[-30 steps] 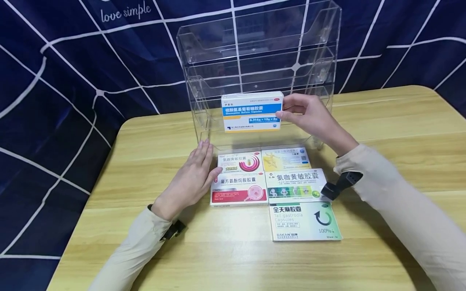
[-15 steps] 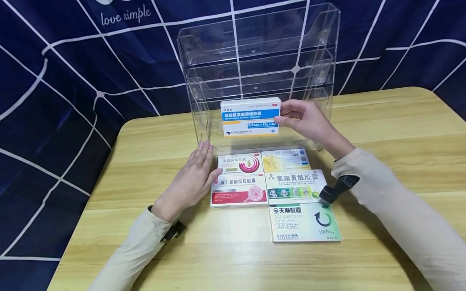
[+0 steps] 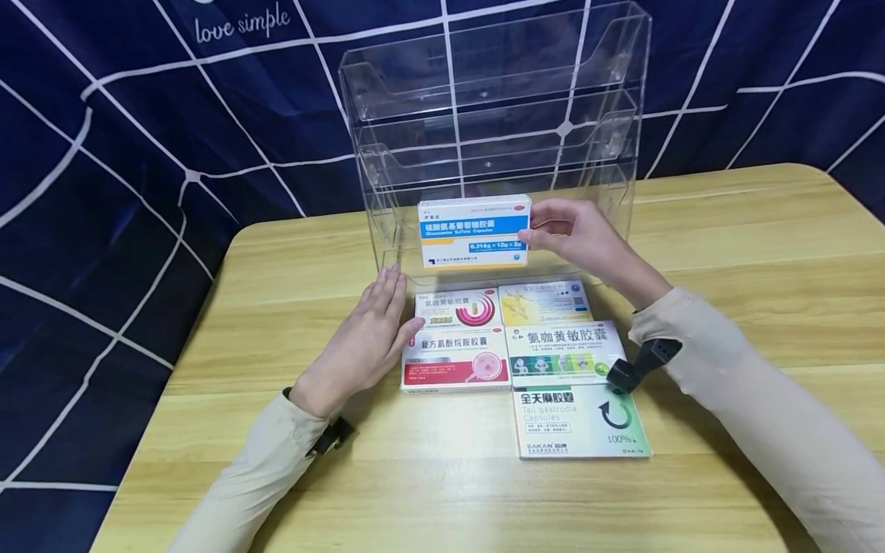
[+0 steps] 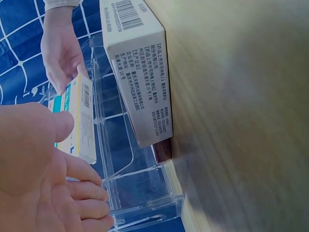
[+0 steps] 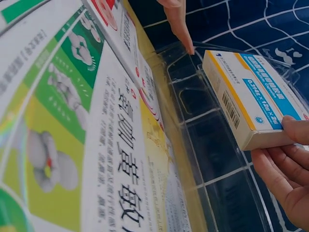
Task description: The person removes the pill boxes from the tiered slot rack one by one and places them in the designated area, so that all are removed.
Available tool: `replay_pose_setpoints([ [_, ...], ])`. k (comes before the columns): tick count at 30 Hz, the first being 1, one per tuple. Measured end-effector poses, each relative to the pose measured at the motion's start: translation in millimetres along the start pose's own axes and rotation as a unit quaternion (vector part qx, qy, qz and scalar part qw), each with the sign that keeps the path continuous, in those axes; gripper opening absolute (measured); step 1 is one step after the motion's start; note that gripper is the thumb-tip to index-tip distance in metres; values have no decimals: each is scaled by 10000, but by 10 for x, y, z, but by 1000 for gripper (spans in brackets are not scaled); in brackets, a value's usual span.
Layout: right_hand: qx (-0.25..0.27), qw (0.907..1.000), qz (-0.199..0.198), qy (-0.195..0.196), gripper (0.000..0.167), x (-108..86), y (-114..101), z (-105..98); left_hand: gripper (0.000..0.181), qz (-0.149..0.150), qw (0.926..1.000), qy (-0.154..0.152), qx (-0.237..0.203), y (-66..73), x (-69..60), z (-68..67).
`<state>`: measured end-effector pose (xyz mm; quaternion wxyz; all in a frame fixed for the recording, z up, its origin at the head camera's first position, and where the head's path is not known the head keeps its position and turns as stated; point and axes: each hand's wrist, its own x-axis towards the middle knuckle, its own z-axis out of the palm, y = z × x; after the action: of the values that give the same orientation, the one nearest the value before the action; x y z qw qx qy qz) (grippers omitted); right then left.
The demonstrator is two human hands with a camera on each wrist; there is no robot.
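Note:
A white medicine box with a blue band and an orange stripe [image 3: 474, 232] is pinched at its right end by my right hand [image 3: 577, 234], thumb on the front. It is held upright before the lowest part of a clear acrylic rack [image 3: 487, 115]. My left hand [image 3: 366, 334] lies with straight fingers beside the rack's lower left corner. Its thumb is by the left edge of a red-and-white medicine box [image 3: 455, 359]. In the left wrist view the left fingers [image 4: 87, 193] are extended and hold nothing. The right wrist view shows the right thumb [image 5: 295, 129] on the held box.
Below the rack lie a pink-swirl box [image 3: 456, 309], a yellow-and-white box [image 3: 545, 302], a white box with a green picture strip [image 3: 563, 353] and a green-and-white box [image 3: 581, 422]. All are on the wooden table [image 3: 276, 253]. A dark blue gridded cloth [image 3: 242, 100] hangs behind.
My right hand has lowered the blue-banded medicine box a little, toward the rack's bottom front. The left hand and the boxes on the table stay in place.

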<state>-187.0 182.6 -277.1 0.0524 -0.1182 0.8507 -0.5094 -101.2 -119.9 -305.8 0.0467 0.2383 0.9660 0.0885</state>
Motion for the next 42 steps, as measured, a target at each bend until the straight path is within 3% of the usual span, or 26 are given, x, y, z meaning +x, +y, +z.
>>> replay_pose_setpoints([
  [11,-57,9995,198,-250,44,-47,33,16,65,120,9997,112,160,2,14,2],
  [19,-191,9993,262,-191,42,-66,88,13,65,144,9996,131,224,8,20,-11],
  [42,53,9952,777,-592,52,-204,159,18,63,165,9997,93,158,-17,16,-13],
])
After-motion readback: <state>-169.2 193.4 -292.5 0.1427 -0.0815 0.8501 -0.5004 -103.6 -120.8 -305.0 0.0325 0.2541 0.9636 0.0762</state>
